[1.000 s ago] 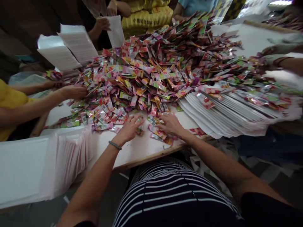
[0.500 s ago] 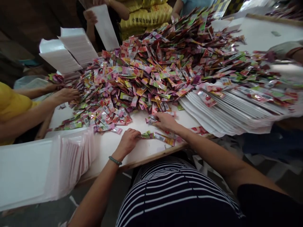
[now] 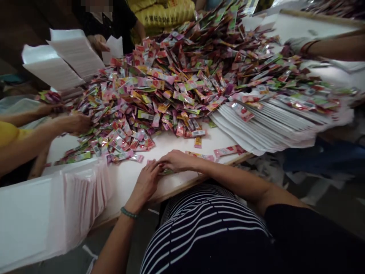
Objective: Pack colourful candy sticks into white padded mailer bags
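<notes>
My left hand, with a green bead bracelet at its wrist, is at the near table edge. Its fingers are closed round small stick sachets, mostly hidden. My right hand meets it fingertip to fingertip, curled over the same green and pink sachets. How many lie under the fingers I cannot tell. Just right of my right hand, a pink sachet and a red one lie flat on the white tabletop. Beyond is a large heap of colourful sachets.
White pouches are fanned at right, with sachets on top. Another pouch stack overhangs the table at left. More pouches stand at the back left. Co-workers' hands reach in at left, back and right.
My right hand has come left and nearer to me, joining my left hand over the sachets. The back co-worker's white pouch is lower. The right co-worker's gloved hand reaches farther in.
</notes>
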A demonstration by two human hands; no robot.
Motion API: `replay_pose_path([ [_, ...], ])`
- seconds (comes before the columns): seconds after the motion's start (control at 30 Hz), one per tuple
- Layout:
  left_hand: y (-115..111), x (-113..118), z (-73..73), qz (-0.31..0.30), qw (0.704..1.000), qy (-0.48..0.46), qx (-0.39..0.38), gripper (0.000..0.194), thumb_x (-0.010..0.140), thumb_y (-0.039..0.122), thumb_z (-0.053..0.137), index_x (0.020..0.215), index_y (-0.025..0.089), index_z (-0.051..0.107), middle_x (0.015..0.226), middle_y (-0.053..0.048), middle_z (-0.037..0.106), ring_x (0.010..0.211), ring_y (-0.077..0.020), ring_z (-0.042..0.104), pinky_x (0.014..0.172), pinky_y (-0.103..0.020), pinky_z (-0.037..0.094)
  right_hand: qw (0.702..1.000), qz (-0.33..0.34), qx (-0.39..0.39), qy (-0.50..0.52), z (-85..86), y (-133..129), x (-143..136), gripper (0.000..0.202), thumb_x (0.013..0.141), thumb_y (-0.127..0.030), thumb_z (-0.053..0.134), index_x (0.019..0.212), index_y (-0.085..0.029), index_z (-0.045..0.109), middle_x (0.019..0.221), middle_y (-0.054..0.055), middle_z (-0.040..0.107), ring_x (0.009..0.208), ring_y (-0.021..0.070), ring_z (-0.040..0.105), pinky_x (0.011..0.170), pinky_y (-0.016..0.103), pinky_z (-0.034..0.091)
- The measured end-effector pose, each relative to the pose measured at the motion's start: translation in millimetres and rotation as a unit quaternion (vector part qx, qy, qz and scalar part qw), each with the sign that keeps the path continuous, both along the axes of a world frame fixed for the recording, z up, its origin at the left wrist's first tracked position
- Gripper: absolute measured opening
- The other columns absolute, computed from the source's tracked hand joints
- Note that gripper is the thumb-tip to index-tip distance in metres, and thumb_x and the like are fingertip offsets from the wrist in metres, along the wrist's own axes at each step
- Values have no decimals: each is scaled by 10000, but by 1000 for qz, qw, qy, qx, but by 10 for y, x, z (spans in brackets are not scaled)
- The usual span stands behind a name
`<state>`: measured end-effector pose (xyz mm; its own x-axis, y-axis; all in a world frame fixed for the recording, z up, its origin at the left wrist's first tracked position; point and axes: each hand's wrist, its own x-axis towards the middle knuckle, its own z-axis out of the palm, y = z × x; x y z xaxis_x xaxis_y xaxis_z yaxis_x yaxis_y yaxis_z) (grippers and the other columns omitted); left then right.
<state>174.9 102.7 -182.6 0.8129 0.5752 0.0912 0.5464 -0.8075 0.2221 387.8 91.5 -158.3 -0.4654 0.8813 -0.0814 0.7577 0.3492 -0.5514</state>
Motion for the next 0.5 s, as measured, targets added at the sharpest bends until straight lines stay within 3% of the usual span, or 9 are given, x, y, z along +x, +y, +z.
replay_pose_path([
  [0.1,24,-46,-34,-6,1000,-7,-24,319,878,130,479,1142,183,651,1232,-123,668,1248,-279,555,1064,-505,458,991,-124,46,-28,-33,-332,443,384,880,-332,647,1212,-139,629,1148,119,683,1053,232,600,891,305,419],
  [0.17,1,-46,-45,1,1000,-9,-30,288,875,139,496,1105,185,663,1235,-121,667,1255,-283,550,1070,-512,452,981,-160,47,-94,-84,-529,701,448,820,-380,717,1169,-112,634,1162,159,647,1068,272,572,899,345,420],
  [0.23,-29,-7,-46,6,999,-7,-33,283,866,128,506,1100,172,658,1241,-127,663,1259,-288,545,1067,-506,454,980,-150,9,-132,-153,-669,827,321,856,-326,675,1104,-123,651,1122,148,640,1031,256,574,865,330,426],
  [0.33,-76,100,-28,-1,999,-3,-33,310,858,94,494,1123,160,640,1246,-135,655,1263,-287,540,1068,-498,450,979,-143,-22,-145,-264,-749,796,183,938,-180,510,1033,-146,662,1036,113,649,978,213,585,831,294,419],
  [0.5,-174,205,28,12,999,-18,-46,436,848,91,499,1280,142,527,1221,-142,661,1176,-270,596,1003,-468,490,979,-113,67,-155,-290,-542,777,241,921,-71,441,1030,-137,645,1041,124,643,987,219,559,850,315,393],
])
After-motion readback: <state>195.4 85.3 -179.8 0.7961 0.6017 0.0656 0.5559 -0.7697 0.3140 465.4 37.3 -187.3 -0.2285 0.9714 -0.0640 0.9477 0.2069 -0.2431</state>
